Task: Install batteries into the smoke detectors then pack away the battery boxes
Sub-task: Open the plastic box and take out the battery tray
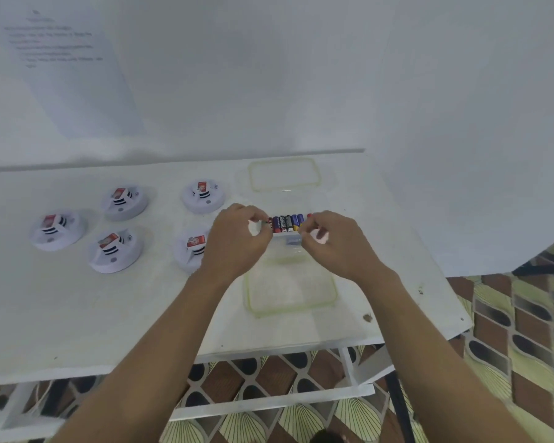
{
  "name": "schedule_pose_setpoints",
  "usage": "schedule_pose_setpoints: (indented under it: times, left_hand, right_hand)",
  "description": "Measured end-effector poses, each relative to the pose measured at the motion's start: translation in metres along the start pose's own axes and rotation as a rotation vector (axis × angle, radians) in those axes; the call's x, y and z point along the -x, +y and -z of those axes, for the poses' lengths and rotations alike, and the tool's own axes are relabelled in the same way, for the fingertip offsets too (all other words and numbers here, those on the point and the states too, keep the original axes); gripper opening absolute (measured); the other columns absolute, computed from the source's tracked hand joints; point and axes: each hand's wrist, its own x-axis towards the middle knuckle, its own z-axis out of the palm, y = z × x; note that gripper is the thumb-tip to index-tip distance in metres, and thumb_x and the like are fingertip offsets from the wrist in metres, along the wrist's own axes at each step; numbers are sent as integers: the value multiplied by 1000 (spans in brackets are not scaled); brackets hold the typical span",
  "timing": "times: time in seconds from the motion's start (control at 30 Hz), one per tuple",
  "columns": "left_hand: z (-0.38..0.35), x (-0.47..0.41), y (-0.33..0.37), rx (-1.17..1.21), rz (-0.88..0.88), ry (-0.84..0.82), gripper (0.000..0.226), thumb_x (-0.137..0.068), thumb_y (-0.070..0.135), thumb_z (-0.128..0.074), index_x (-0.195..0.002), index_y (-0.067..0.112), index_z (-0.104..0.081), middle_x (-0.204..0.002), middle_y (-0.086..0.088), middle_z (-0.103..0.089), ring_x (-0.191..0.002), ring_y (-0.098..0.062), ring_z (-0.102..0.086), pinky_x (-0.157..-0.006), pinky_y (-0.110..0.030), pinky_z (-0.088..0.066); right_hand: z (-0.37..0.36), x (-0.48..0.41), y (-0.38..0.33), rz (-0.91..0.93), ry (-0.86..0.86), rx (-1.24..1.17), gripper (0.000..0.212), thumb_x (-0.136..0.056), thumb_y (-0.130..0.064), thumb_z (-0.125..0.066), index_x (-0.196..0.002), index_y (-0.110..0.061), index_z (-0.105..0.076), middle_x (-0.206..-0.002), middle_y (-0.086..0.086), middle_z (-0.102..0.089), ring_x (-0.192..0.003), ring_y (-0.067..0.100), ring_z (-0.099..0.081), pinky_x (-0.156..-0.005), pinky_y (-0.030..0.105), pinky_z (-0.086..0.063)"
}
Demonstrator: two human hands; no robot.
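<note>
A clear battery box (287, 233) holds a row of upright batteries (285, 222) with red, black and blue labels. My left hand (237, 241) pinches its left end and my right hand (336, 241) pinches its right end, holding it just above the white table (141, 314). Several white round smoke detectors lie to the left, each with a red-and-white label on top; one detector (203, 196) is at the back and another detector (191, 251) is partly hidden behind my left hand.
A clear lid with a green rim (283, 174) lies behind the box. A clear green-rimmed container (290, 292) sits below my hands near the front edge. A paper sheet (64, 59) hangs on the wall. Patterned floor shows on the right.
</note>
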Motion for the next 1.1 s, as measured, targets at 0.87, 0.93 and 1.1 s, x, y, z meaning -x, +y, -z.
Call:
schedule_pose_setpoints:
  times: [0.87,0.93,1.1]
  left_hand:
    - [-81,-189,-61,205,545,-65,40,-94,57,-54,-109,21,-61,-106,1,-61,-101,-23,-55,-84,-36,-43]
    - [-85,-191,-68,321,554,-43,40,-91,58,-59,-106,21,-64,-105,1,-64,-104,-25,-60,-87,-38,-48]
    - [-92,-195,-71,339,562,10,45,-90,59,-60,-109,18,-65,-107,0,-66,-104,-24,-61,-87,-39,-51]
  right_hand:
    - [-7,-216,84,-284,-219,-126,52,-109,-37,-31,-156,-15,-28,-155,12,-39,-135,27,-42,-110,41,-34]
    - [-7,-219,88,-270,-244,-178,44,-110,-35,-28,-147,-13,-38,-134,10,-53,-110,21,-51,-90,33,-38]
    - [-8,-230,95,-247,-234,-234,39,-110,-35,-28,-137,-15,-47,-116,3,-55,-102,21,-53,-84,31,-38]
